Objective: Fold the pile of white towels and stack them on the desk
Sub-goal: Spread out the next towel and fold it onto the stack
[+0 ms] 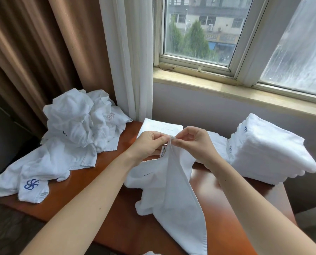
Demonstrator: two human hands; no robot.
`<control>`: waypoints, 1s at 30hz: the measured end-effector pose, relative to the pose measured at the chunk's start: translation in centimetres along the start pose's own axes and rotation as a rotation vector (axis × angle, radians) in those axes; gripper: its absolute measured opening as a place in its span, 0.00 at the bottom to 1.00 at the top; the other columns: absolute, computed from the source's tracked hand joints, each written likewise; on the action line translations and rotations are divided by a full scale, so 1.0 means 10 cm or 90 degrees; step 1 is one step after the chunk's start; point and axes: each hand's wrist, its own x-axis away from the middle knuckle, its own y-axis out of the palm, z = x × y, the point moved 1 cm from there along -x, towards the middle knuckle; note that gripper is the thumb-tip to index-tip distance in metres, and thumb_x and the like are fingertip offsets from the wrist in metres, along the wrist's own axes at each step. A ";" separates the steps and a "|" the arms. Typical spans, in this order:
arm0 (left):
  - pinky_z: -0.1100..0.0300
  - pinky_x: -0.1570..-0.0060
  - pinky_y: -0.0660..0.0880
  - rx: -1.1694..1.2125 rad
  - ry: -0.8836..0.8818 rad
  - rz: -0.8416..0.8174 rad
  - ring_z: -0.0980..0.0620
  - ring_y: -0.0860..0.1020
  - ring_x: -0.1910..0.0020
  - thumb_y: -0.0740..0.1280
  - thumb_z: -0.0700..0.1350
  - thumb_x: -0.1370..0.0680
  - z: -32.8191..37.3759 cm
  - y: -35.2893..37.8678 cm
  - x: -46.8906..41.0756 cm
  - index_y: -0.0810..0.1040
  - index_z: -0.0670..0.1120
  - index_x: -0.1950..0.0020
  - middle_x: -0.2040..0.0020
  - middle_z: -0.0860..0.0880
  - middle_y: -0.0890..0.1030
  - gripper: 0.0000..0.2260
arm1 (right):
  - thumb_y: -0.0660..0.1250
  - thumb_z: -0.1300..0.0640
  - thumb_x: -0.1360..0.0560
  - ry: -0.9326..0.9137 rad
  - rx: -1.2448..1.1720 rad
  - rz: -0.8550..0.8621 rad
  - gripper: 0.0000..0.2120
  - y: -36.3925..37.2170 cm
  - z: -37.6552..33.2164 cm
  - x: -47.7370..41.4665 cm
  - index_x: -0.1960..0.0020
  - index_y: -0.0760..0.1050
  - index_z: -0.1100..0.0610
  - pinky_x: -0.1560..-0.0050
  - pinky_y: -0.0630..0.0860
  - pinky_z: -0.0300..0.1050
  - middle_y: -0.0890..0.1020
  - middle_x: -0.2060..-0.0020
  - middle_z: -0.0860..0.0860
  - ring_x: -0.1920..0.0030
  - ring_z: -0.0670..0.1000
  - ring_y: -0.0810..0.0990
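Note:
A white towel [173, 190] hangs from both hands above the middle of the desk, its lower part draped on the wood. My left hand [149, 144] pinches its top corner beside a small label, and my right hand [194, 142] pinches the same corner from the other side. A crumpled pile of white towels [76, 126] with blue emblems lies at the left. A tall stack of folded towels [269, 150] stands at the right. A single folded towel [159, 127] lies flat behind my hands.
The reddish wooden desk [102, 183] runs from left to right under a window sill [227, 87]. Brown and white curtains [127, 61] hang behind the pile. A dark chair back [4, 137] is at the far left.

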 end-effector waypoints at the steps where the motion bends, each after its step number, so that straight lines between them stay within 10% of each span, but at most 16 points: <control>1: 0.61 0.54 0.81 -0.004 0.002 -0.006 0.51 0.85 0.50 0.68 0.49 0.20 0.01 -0.01 0.01 0.84 0.47 0.45 0.51 0.49 0.87 0.09 | 0.80 0.59 0.32 0.008 -0.003 0.003 0.08 0.00 0.01 0.00 0.63 0.80 0.54 0.56 0.79 0.56 0.85 0.63 0.54 0.62 0.50 0.82; 11: 0.49 0.52 0.75 -0.097 0.043 -0.023 0.45 0.77 0.56 0.74 0.44 0.24 -0.02 0.00 0.02 0.84 0.50 0.51 0.51 0.40 0.83 0.04 | 0.80 0.54 0.32 0.076 -0.043 -0.047 0.12 -0.02 0.05 -0.02 0.54 0.80 0.54 0.74 0.65 0.34 0.81 0.60 0.50 0.74 0.41 0.71; 16: 0.72 0.60 0.73 -0.105 0.099 -0.017 0.62 0.80 0.60 0.72 0.49 0.23 0.02 0.01 0.01 0.83 0.47 0.49 0.59 0.54 0.85 0.07 | 0.77 0.51 0.28 0.035 -0.001 -0.093 0.11 -0.04 0.02 -0.02 0.51 0.81 0.57 0.70 0.67 0.29 0.84 0.57 0.45 0.69 0.38 0.76; 30: 0.54 0.42 0.76 0.088 0.129 0.249 0.52 0.78 0.47 0.61 0.48 0.16 -0.06 -0.21 -0.18 0.77 0.49 0.45 0.48 0.50 0.81 0.06 | 0.73 0.53 0.26 0.075 0.246 -0.185 0.17 -0.16 0.30 0.05 0.64 0.73 0.64 0.68 0.63 0.43 0.70 0.69 0.51 0.69 0.47 0.66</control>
